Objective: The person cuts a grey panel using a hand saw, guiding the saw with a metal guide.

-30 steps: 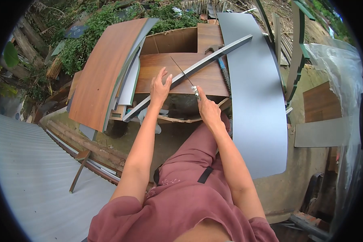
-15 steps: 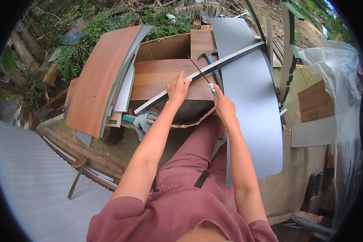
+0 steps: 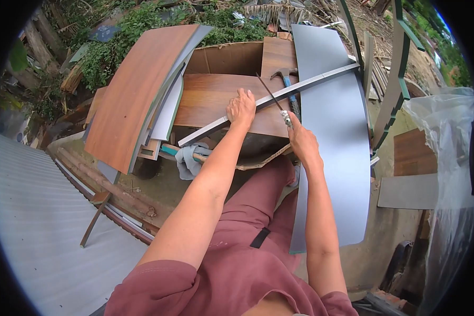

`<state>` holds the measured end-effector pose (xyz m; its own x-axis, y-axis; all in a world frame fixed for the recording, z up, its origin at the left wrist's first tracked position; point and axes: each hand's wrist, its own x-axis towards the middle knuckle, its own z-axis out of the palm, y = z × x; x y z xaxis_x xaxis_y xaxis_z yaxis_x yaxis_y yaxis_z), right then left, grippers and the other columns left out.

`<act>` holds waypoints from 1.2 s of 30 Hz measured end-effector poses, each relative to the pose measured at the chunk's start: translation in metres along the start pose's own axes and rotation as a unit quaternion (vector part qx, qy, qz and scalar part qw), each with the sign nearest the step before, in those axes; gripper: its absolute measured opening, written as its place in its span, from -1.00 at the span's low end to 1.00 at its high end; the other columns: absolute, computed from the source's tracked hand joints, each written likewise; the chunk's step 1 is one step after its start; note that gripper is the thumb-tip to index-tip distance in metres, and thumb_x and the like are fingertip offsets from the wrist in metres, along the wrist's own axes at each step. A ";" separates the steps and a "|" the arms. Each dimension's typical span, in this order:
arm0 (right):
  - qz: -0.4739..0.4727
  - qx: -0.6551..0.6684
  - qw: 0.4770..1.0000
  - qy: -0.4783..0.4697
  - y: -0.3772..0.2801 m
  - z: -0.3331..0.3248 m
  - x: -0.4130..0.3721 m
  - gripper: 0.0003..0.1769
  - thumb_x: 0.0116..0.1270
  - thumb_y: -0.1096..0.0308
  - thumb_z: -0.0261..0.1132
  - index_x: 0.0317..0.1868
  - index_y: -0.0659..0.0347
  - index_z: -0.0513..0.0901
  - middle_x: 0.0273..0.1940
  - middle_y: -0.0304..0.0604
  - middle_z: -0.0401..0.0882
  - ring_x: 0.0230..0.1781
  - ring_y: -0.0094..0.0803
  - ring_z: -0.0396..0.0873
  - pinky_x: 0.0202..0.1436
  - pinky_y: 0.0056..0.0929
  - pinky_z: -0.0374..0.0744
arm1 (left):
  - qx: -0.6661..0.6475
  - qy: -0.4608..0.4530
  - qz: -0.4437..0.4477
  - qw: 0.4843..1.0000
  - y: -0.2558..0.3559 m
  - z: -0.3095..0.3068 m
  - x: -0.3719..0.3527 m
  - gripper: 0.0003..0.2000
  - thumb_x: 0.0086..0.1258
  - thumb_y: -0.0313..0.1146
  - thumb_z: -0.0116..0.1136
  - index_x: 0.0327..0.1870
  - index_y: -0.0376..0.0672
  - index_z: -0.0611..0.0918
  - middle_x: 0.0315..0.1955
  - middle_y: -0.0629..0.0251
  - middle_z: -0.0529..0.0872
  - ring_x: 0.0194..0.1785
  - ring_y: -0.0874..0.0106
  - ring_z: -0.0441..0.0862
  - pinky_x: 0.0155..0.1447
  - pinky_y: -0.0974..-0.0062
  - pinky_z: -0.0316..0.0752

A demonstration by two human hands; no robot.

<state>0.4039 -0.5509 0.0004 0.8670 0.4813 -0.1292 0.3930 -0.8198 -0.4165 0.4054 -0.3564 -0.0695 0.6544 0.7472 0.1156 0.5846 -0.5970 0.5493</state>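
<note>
A long grey metal bar (image 3: 205, 129) lies slantwise over wood-grain boards and a grey panel. My left hand (image 3: 242, 109) rests on the bar left of its middle, fingers bent around it. In my right hand (image 3: 304, 141) is a thin dark saw-like blade (image 3: 268, 90) with a pale, wrapped-looking handle (image 3: 286, 119). The blade crosses the bar just right of my left hand; its teeth are too small to make out. A claw hammer (image 3: 286, 80) with a blue and black handle lies beside the blade, partly hidden by the bar.
Stacked wood-grain boards (image 3: 137, 89) lean at the left. The long grey panel (image 3: 332, 158) stretches down on the right. A cardboard box (image 3: 226, 58) is behind the boards, and a grey cloth (image 3: 188, 162) hangs below the bar. Clear plastic sheeting (image 3: 450, 158) hangs far right.
The view has shifted slightly, so the boards and bar appear farther right. My left fingers, straighter before, are now more bent over the bar. The blade still crosses the bar.
</note>
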 end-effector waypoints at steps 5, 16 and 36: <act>-0.015 -0.003 0.999 0.038 -0.001 0.017 0.005 -0.45 0.37 0.29 0.04 0.38 -0.13 0.25 -0.35 0.19 0.63 -0.25 0.16 0.60 -0.13 0.05 0.52 | 0.011 0.001 0.002 1.000 0.001 0.002 -0.001 -0.65 0.47 -0.07 -0.25 -0.08 -0.19 0.44 -0.32 -0.09 0.70 -0.08 0.01 0.63 0.02 0.07 0.45; 0.010 -0.034 0.999 -0.001 0.022 -0.015 -0.079 -0.40 0.39 0.31 0.07 0.42 -0.17 0.17 -0.43 0.18 0.60 -0.35 0.17 0.58 -0.24 0.04 0.47 | -0.006 -0.054 0.002 0.999 0.000 -0.002 -0.002 -0.59 0.47 -0.05 -0.27 0.14 -0.11 0.44 -0.20 -0.13 0.68 -0.04 -0.05 0.61 0.10 0.02 0.41; 0.008 -0.050 0.999 -0.013 0.016 -0.014 -0.085 -0.41 0.39 0.30 0.09 0.41 -0.15 0.18 -0.43 0.18 0.60 -0.37 0.17 0.57 -0.24 0.05 0.48 | 0.016 -0.010 0.025 0.999 -0.011 -0.005 -0.002 -0.64 0.48 -0.09 -0.27 -0.02 -0.20 0.41 -0.30 -0.10 0.70 -0.06 0.01 0.62 0.04 0.11 0.46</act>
<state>0.3408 -0.6090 0.0179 0.8653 0.4751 -0.1598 0.4092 -0.8536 -0.3222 0.3949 -0.3494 -0.0716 0.6933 0.7097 0.1252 0.5650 -0.6432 0.5168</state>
